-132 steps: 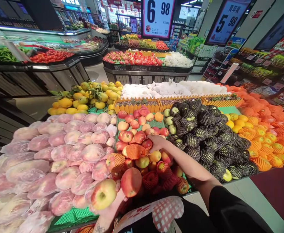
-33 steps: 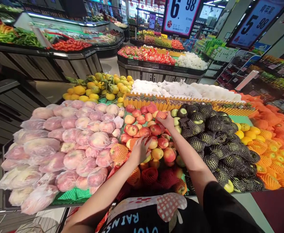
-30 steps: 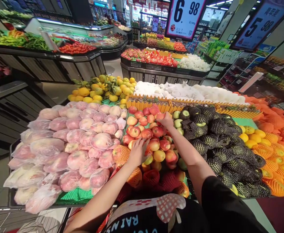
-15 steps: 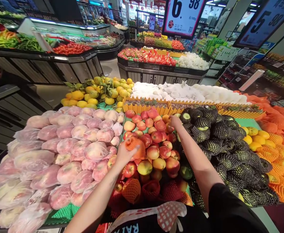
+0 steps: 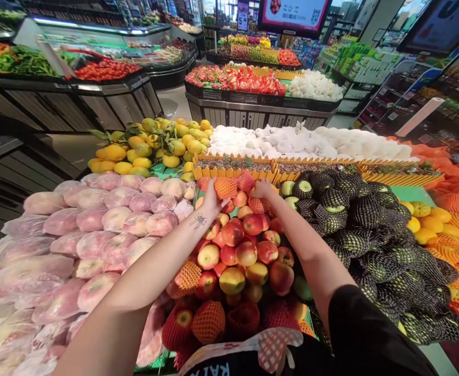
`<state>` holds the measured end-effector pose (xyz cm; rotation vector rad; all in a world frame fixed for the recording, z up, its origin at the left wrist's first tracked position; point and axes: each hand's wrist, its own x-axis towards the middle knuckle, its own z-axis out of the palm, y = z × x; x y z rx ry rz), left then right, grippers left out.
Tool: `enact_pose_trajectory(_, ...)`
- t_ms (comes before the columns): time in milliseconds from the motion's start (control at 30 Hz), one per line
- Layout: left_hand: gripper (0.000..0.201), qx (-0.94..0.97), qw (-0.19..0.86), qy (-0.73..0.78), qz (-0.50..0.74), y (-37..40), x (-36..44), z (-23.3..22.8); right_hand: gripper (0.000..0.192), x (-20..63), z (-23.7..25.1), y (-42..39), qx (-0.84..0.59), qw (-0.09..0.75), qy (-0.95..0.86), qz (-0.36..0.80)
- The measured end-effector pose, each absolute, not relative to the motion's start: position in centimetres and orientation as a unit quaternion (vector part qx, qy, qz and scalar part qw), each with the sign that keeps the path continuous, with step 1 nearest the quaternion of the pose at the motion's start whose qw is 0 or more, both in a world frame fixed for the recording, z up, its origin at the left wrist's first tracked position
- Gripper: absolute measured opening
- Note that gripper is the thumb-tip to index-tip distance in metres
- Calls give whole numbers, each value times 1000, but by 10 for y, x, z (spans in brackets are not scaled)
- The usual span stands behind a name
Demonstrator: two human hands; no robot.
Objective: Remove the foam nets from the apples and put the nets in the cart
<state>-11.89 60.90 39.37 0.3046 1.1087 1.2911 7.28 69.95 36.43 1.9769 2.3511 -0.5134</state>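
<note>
Left hand (image 5: pixel 211 199) is gripping an orange-netted apple (image 5: pixel 226 188); right hand (image 5: pixel 264 189) is resting alongside, grip unclear. Yellow fence (image 5: pixel 234 173) is standing just behind; black-netted fruit (image 5: pixel 355 209) is crowding right.

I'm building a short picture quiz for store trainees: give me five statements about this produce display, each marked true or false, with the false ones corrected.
1. The left hand and the right hand are both at the far part of the apple section. True.
2. The left hand is on a bunch of grapes. False: its thumb and fingers are against a fruit in orange netting.
3. Black-netted fruit lies to the right of the bare red apples. True.
4. Bananas fill the area left of the bare red apples. False: pinkish fruit in clear wrapping lies there.
5. Green leaves show among the yellow fruit. True.
</note>
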Motion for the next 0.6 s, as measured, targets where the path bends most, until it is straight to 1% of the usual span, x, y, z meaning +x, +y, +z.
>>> enact_pose_trajectory(133,35,131,647,492,567,629,-104,397,67,71,351,719,667,26,718,-199)
enact_pose_trajectory(267,27,148,667,482,549,646,-90,393,71,81,340,722,667,-15,712,-220)
enact_pose_trajectory(400,26,151,664,483,551,658,-82,381,75,92,333,712,674,-108,697,-219)
enact_pose_trajectory(500,32,154,643,497,562,664,-78,371,69,106,328,701,686,-194,660,-234)
enact_pose_trajectory(600,38,187,637,521,536,667,-69,362,64,120,324,691,680,-281,624,-264)
